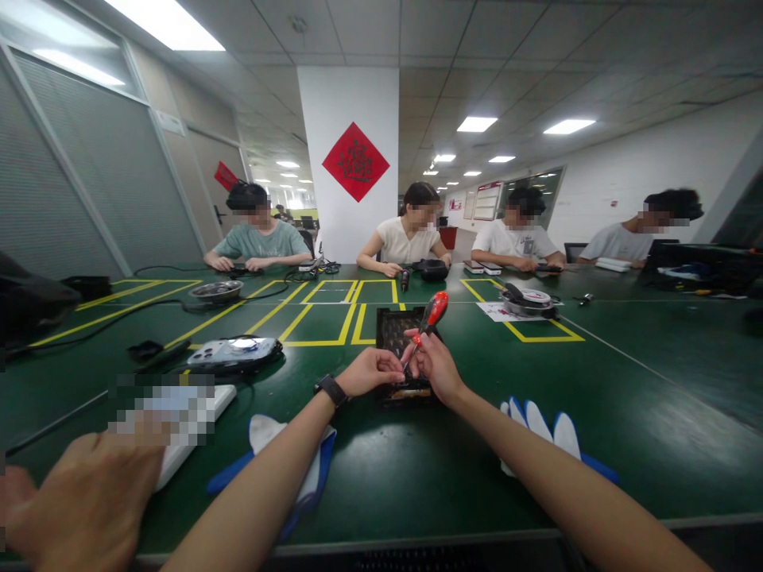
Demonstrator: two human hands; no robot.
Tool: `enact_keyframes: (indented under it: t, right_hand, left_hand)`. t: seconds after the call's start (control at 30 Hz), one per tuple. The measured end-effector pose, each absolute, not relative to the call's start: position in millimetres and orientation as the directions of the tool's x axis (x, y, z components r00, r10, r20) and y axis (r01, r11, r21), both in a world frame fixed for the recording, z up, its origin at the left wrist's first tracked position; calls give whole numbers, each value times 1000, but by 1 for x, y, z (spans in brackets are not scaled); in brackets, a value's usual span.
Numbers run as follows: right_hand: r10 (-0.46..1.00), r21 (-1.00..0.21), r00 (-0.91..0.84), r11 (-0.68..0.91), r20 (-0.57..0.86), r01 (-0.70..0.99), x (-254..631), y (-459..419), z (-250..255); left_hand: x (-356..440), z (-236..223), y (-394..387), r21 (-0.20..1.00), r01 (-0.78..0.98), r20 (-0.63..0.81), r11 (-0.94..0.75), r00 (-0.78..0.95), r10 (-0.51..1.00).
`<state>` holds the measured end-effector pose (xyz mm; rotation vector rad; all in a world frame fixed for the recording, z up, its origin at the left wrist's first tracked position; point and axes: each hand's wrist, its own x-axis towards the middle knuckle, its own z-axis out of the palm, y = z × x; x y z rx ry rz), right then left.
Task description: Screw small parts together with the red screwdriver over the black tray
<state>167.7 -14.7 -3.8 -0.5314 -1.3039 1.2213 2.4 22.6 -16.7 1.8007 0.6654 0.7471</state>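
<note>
A screwdriver with a red and black handle (pixel 435 308) leans up and to the right, its shaft pointing down between my hands. My right hand (pixel 442 370) is closed around the lower handle and shaft. With fingers pinched, my left hand (pixel 368 372) is at the shaft's lower end; whatever sits between those fingertips is too small to make out. Beneath both hands lies an open black case (pixel 389 327), with rows of small pieces in its raised lid. My hands cover much of its lower half.
White-and-blue gloves (pixel 262 433) lie under my left forearm, and more gloves (pixel 540 421) by my right. At left, another person's hand (pixel 89 488) is at a white device (pixel 196 433). A metal bowl (pixel 215 291) and cables stand farther back. Several people sit across the green table (pixel 381 485).
</note>
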Motion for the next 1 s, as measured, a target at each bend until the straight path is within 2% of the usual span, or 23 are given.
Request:
enact_keyframes:
  t: [0.23,0.47,0.6,0.83,1.0]
  right_hand:
    - [901,-854,-141,325,410,-406,167,-12,-6]
    - [883,-855,-155,364,443,-369,167,-13,-6]
    - [883,-859,-157,367,443,-357,167,-13,-6]
    - [900,-862,-152,326,409,-389,168,-13,-6]
    - [897,-858,-144,338,418,-386,169,-12,-6]
  left_hand:
    - [1,-16,23,951,39,197,-308,692,695]
    - [7,-17,21,905,157,228,-395,605,763]
    - [8,-19,21,885,162,264,-436,597,757]
    - [4,-14,20,918,81,224,-389,704,674]
    - [5,-12,19,911,119,220,-395,671,708]
